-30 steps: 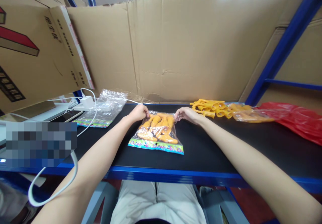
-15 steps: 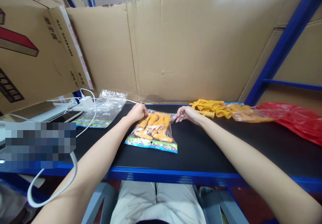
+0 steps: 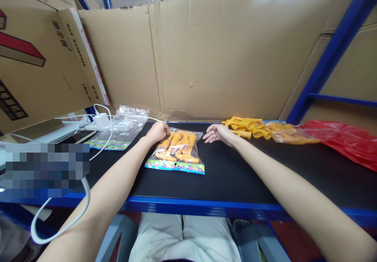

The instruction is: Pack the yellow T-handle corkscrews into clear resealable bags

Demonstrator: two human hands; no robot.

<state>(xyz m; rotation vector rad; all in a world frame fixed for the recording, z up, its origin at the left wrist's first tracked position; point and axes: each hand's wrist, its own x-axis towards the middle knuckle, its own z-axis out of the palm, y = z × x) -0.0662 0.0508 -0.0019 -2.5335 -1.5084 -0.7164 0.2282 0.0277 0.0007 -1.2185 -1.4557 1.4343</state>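
A clear plastic bag (image 3: 176, 152) with a colourful printed strip holds several orange plastic pieces and lies on the black shelf top (image 3: 235, 171). My left hand (image 3: 158, 131) is closed on the bag's far left corner. My right hand (image 3: 216, 132) rests just right of the bag with its fingers spread, holding nothing and not touching the bag. A pile of loose orange plastic pieces (image 3: 244, 124) lies a little beyond my right hand.
A stack of empty clear bags (image 3: 122, 130) lies at the left beside a white charger and cable (image 3: 101, 120). A red plastic bag (image 3: 344, 138) sits at the right. Cardboard sheets (image 3: 212, 58) wall the back. A blue shelf edge (image 3: 206, 207) runs along the front.
My right hand has let go of the bag's far right corner and opened. My left hand has pulled the bag a little to the left.
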